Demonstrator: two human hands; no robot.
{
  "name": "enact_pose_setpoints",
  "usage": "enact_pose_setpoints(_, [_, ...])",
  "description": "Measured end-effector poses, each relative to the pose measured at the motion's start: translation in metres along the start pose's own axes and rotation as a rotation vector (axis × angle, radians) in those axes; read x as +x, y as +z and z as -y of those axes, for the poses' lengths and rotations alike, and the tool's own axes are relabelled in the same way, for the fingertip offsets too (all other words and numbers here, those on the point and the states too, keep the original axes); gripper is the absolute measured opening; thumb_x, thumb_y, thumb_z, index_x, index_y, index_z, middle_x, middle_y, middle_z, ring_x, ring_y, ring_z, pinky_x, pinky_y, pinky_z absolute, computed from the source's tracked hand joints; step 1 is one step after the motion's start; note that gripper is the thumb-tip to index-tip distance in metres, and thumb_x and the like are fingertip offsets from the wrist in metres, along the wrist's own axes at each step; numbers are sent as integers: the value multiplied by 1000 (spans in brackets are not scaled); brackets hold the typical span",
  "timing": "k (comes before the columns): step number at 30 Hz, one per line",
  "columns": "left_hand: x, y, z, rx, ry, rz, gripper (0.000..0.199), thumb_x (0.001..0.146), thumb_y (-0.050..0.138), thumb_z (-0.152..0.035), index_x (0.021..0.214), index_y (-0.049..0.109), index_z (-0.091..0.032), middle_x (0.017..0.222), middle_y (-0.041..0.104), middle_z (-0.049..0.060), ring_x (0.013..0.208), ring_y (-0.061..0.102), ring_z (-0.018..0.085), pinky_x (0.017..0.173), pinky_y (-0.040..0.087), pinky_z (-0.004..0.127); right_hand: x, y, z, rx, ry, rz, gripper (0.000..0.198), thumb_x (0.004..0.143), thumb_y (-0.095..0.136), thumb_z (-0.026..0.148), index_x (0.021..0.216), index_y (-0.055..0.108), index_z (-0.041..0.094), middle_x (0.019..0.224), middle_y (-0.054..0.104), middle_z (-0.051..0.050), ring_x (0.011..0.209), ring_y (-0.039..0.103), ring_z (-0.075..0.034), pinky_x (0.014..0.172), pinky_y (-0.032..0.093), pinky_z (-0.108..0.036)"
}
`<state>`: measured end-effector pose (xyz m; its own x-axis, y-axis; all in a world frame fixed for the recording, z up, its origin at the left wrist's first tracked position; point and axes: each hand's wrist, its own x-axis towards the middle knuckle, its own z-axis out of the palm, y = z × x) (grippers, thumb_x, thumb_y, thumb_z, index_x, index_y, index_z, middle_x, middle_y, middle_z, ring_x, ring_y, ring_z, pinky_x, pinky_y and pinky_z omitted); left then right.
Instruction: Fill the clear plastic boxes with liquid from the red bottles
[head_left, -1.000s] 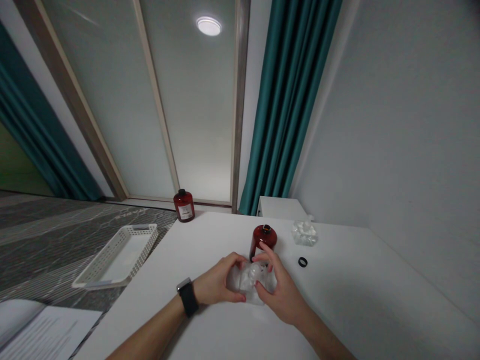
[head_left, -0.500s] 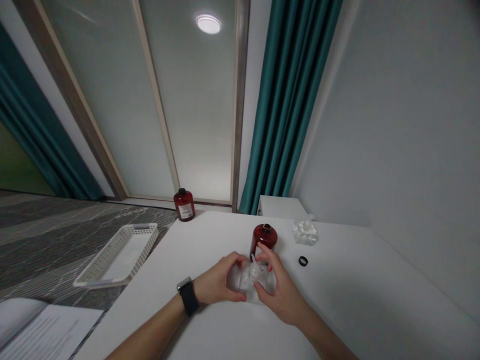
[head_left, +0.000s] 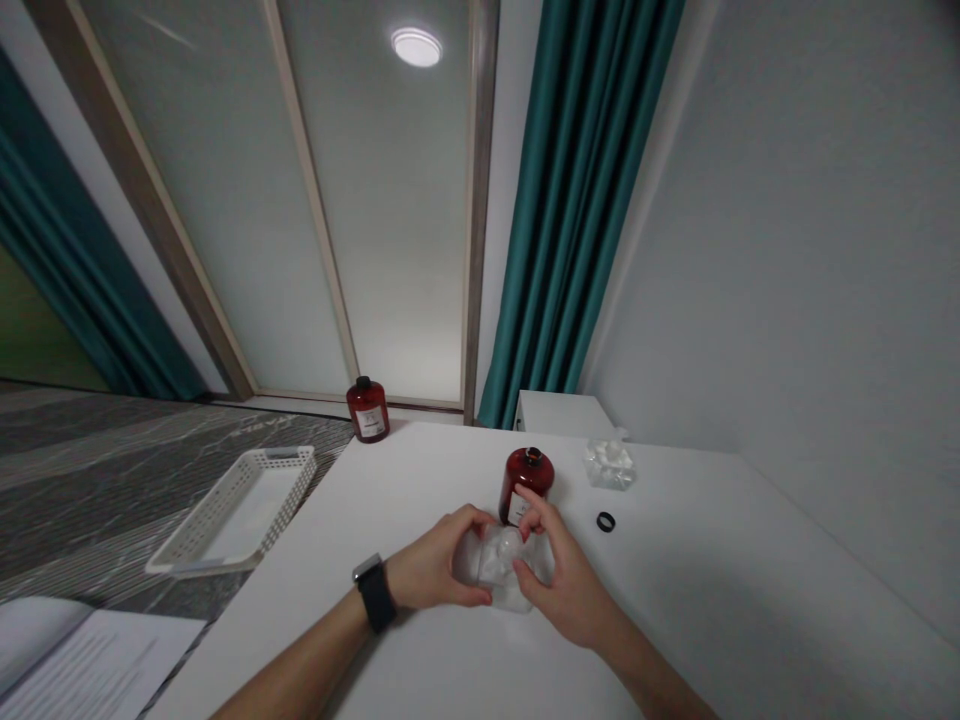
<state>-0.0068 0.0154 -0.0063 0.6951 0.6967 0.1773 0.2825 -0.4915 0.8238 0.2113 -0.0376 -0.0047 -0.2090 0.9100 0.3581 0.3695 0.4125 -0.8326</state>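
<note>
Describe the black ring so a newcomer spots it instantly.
On the white table, look right of the red bottle by the right hand. Nearer the camera than the crumpled clear plastic lies the black ring. It is small, dark and hollow, unlike its red and clear neighbours.

Over there, the one head-worn view looks from above the near side of the desk; it faces forward and down, desk close, frosted panels beyond it.

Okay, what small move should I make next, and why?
Perhaps lower the index finger of your right hand toward its thumb: it stretches toward the nearer red bottle, while your left hand curls around the clear plastic item.
</note>
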Motion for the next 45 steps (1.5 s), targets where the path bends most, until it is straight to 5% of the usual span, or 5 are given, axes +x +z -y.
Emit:
enact_pose_setpoints(18, [-2, -1, -3, 81, -14, 19, 62, 63, 86, -32, 112, 51, -21, 111, 59, 5, 99, 55, 24, 92, 46, 39, 0, 1, 6, -35, 3, -13, 73, 77, 57, 12, 145, 35, 28, 111, 56, -5, 108, 56, -22, 106, 40, -44])
enact_pose_setpoints(21, [-1, -1, -2, 74, -17, 20, 62, 63, 86, -31, 112, 51, -20, 112, 58, 5, 100, 55, 24, 93, 46, 39, 0, 0, 4, 24, -4, 20, 78, 77, 53, 9, 149, 27, 27, 120, 57, -7, 116, 55, -22, 107, 38, -43])
enact_pose_setpoints(27, [-1, -2, 0, 43, -3, 13, 59, 62, 86, -32, 110, 53, -20, 111, 59, 5, 99, 55, 24, 92, 46, 39, 1, -1, 0, 43, 20, -6, 79, 74, 54, 9, 148, 32, 26, 104, 57, -3, 100, 58, -20, 99, 42, -41])
enact_pose_setpoints(32, [-1, -2, 0, 26, 10, -2, 63, 62, 86, -28, 115, 52, -20, 112, 58, 5, 101, 56, 24, 94, 46, 40, 1, 0, 1, 124, 35, 54, 76, 80, 55, 13, 149, 25, 26, 117, 57, -7, 120, 52, -23, 110, 33, -46])
enact_pose_setpoints(45, [-1, -2, -14, -86, 59, -41, 60, 65, 85, -28, 115, 54, -19, 115, 59, 7, 105, 55, 25, 97, 44, 40, 0, 5, 4, 275, -26, -4, 67, 86, 61, 21, 146, 32, 27, 112, 59, -6, 119, 55, -22, 112, 34, -42])
